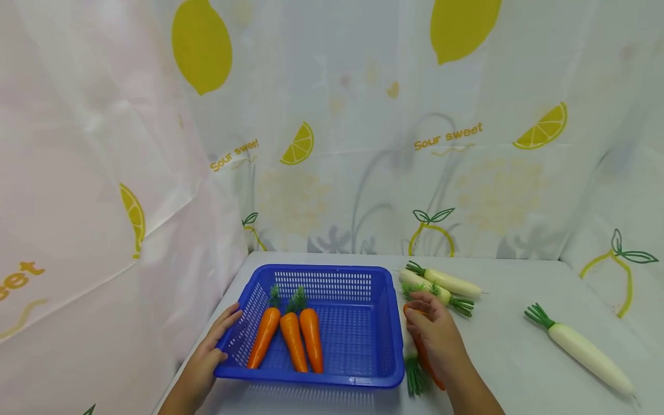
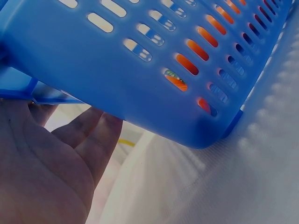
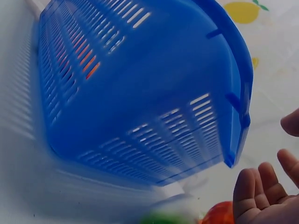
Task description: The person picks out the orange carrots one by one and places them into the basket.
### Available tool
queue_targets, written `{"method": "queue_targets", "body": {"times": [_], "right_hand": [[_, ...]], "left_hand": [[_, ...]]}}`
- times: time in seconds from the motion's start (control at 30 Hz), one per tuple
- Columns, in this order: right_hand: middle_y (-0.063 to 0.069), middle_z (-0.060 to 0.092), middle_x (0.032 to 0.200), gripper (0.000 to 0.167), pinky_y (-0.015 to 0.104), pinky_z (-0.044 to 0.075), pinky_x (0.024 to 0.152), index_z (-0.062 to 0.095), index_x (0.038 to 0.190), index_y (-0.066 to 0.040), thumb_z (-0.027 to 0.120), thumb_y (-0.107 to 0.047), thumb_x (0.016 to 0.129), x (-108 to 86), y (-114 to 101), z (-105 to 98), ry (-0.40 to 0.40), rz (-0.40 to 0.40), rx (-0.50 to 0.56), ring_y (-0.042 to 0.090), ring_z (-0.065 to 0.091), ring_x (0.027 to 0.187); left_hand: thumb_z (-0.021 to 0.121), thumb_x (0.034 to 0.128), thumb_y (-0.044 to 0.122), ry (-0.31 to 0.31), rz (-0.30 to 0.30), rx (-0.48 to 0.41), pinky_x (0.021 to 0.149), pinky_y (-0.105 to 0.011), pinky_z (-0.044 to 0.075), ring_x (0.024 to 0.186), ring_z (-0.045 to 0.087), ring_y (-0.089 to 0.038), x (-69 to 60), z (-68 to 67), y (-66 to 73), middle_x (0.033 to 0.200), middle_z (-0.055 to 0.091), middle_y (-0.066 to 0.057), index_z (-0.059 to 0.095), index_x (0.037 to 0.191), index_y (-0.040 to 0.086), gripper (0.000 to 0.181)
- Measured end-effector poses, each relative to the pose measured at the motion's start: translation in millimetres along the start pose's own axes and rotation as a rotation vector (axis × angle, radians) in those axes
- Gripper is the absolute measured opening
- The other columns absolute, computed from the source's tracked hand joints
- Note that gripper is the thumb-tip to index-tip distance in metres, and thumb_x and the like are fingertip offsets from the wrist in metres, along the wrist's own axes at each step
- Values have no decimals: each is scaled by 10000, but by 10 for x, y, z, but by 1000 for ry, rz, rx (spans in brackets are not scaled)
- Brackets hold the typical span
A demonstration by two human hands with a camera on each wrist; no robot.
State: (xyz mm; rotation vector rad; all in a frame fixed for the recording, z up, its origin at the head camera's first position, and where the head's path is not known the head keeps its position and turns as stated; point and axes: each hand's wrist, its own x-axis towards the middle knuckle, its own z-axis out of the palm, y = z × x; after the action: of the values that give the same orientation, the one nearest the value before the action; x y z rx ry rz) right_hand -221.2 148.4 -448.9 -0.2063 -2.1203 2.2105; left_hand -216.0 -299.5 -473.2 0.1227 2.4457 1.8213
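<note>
A blue plastic basket (image 1: 350,340) stands on the table with three orange carrots (image 1: 310,337) in its left half, green tops toward the back. My left hand (image 1: 199,363) holds the basket's left rim near the front corner; in the left wrist view its fingers (image 2: 96,140) pass behind the rim. Just right of the basket, my right hand (image 1: 436,328) hovers over another carrot (image 1: 429,363), thumb and fingers apart. The right wrist view has that carrot (image 3: 219,213) below the fingers. Beside it lies a white radish (image 1: 410,346), partly hidden by the basket and hand.
Two white radishes (image 1: 456,283) lie crossed behind my right hand, with leafy carrot greens near them. One more white radish (image 1: 588,351) lies apart at the far right of the table (image 1: 508,369). A lemon-printed curtain (image 1: 342,190) surrounds the table at the back and sides.
</note>
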Motion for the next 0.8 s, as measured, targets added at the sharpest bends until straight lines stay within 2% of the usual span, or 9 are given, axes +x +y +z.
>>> {"method": "queue_targets", "body": {"times": [0.13, 0.37, 0.6, 0.7, 0.8], "right_hand": [[218, 547, 1414, 446, 282, 579, 888, 491, 1454, -42, 601, -117, 1029, -5, 33, -48, 5, 6, -76, 227, 613, 1157], [174, 567, 1397, 424, 283, 549, 807, 533, 1426, -64, 617, -164, 1022, -21, 80, -159, 60, 35, -165, 222, 586, 1106], [174, 553, 1443, 455, 271, 520, 854, 516, 1436, -82, 635, -227, 1021, -25, 117, -254, 96, 40, -259, 282, 539, 1236], [183, 552, 1444, 473, 309, 532, 883, 517, 1440, -91, 644, -240, 1010, -30, 128, -281, 123, 47, -319, 313, 534, 1255], [206, 529, 1447, 503, 421, 557, 966, 494, 1459, -77, 640, -241, 1007, -27, 140, -305, 139, 55, -372, 363, 521, 1282]], "left_hand": [[428, 747, -116, -3, 18, 7, 1165, -791, 63, 1611, -64, -453, -4, -6, -11, 1771, 62, -38, 380, 1607, 91, 886], [437, 748, -104, -13, 58, 20, 1152, -824, 28, 1610, -69, -446, -16, -24, -28, 1769, 73, -41, 389, 1601, 98, 878], [430, 745, -113, -15, 61, 4, 1159, -815, 27, 1612, -76, -439, -6, -15, -35, 1769, 70, -32, 386, 1602, 90, 882], [430, 744, -115, -12, 60, 6, 1155, -816, 35, 1609, -73, -449, -2, -13, -35, 1769, 68, -41, 384, 1602, 86, 882], [437, 746, -112, -13, 57, 10, 1149, -817, 41, 1607, -74, -458, 3, -11, -32, 1770, 63, -50, 382, 1603, 82, 880]]}}
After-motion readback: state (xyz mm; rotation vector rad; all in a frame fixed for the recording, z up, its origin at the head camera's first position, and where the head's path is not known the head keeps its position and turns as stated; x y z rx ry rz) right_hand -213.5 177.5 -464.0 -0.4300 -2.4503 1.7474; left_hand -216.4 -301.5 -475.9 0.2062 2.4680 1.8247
